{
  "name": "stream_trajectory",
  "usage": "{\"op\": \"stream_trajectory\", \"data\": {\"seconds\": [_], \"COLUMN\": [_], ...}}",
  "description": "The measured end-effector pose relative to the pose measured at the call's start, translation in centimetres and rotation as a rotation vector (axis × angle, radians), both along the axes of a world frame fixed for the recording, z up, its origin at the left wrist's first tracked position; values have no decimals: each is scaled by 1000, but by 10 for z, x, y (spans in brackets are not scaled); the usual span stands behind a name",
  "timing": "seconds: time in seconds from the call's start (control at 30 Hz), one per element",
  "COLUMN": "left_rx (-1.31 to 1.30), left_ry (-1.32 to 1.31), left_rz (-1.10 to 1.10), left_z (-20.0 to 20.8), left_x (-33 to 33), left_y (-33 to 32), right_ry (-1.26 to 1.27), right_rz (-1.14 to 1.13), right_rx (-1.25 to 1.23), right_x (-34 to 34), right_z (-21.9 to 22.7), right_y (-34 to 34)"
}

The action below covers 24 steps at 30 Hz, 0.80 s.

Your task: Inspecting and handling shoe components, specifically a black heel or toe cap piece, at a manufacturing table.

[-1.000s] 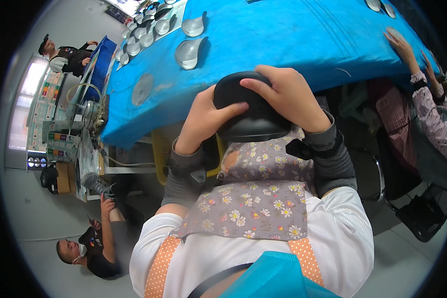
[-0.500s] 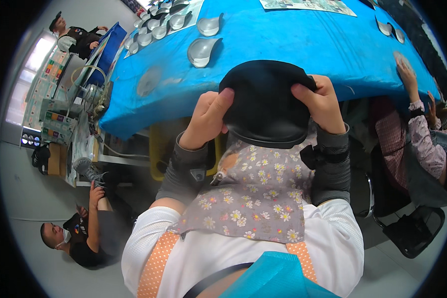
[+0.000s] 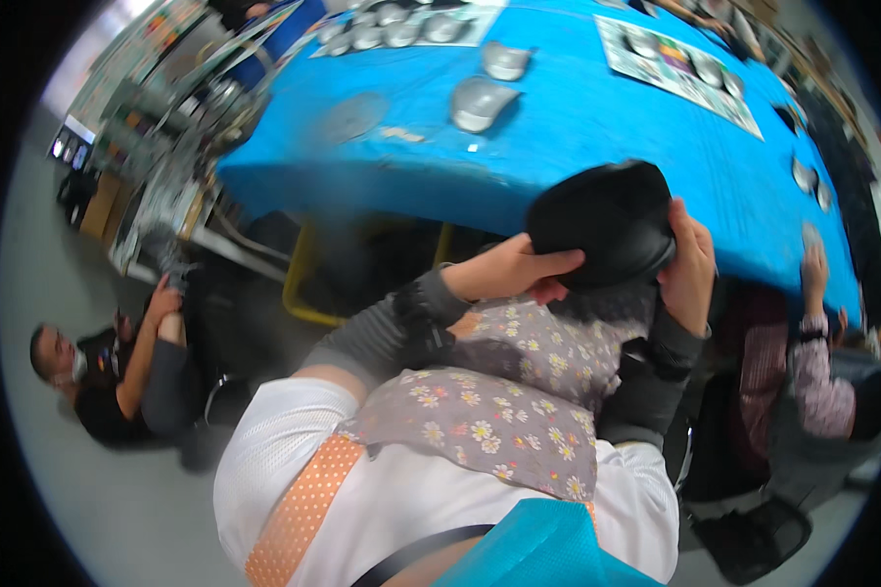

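Above my lap, near the table's front edge, I hold a black, rounded, cap-like piece (image 3: 597, 220) with a smooth, pliable-looking surface. My left hand (image 3: 509, 269) is closed on its lower left edge, the thumb lying across the near face. On its right edge, my right hand (image 3: 690, 259) grips with the fingers up along the side. The piece is tilted, so its far side is hidden. Beyond it on the table lie two loose silver-grey, rounded pieces with curved tips, the nearer one (image 3: 480, 103) and the farther one (image 3: 506, 62).
A blue-covered table (image 3: 617, 132) spans the front. Several grey pieces (image 3: 401, 34) lie on a sheet at the far left; another sheet (image 3: 671, 68) holds more. A yellow-rimmed bin (image 3: 308, 315) stands under the table. One person (image 3: 117, 377) sits left; another's hand (image 3: 812, 264) is at the right.
The black piece has moved right and turned from broad face toward me to a tilt. Both hands moved with it, still gripping. My view has swung, so the table appears shifted.
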<state>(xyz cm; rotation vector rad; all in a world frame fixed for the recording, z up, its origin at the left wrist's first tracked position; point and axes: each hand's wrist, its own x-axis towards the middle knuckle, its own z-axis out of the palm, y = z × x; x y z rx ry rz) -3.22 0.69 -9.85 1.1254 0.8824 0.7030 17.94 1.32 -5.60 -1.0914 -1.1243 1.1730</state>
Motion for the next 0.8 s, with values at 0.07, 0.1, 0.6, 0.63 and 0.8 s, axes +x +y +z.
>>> {"op": "stream_trajectory", "data": {"seconds": [0.07, 0.1, 0.6, 0.63, 0.8], "left_rx": [-32, -22, -599, -620, -534], "left_ry": [-32, -37, -316, -307, -306], "left_rz": [67, 65, 1112, 1137, 1124], "left_z": [-13, -18, -187, -190, -186], "left_x": [-7, -16, -185, -185, -201], "left_y": [4, 4, -103, -105, -92], "right_ry": [-167, -199, -95, -103, -137], "right_rz": [91, 1, -468, -464, -417], "right_rx": [109, 140, 278, 277, 269], "right_x": [23, 29, 289, 283, 259], "right_z": [-24, -29, -81, -76, -44], "right_y": [13, 17, -37, -17, 41]}}
